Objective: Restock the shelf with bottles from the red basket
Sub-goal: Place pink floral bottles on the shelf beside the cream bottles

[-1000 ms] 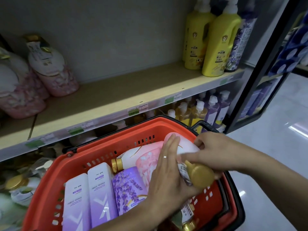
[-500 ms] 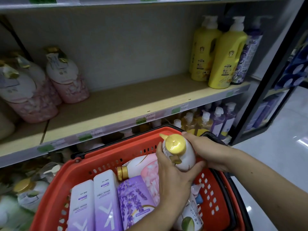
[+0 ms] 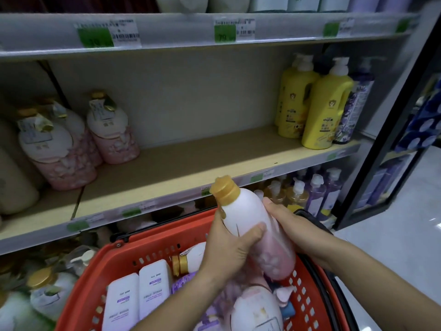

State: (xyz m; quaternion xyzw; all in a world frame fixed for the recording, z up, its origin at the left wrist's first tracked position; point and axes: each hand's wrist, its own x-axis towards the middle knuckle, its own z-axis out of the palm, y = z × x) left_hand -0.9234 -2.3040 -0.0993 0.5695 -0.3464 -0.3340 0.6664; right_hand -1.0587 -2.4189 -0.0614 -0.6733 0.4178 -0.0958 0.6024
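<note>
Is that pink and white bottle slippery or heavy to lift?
Probably a bit heavy: both the left hand and right hand grip the bottle. Its smooth, rounded sides look slippery, and it would likely roll if laid down.

Both forearms reach in from the bottom; left hand (image 3: pixel 229 244) wraps its thumb and fingers around the bottle (image 3: pixel 253 225), right hand (image 3: pixel 288 225) cups its far side.

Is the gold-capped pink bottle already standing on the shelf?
No, both the left hand and right hand hold the pink bottle above the red basket.
</note>
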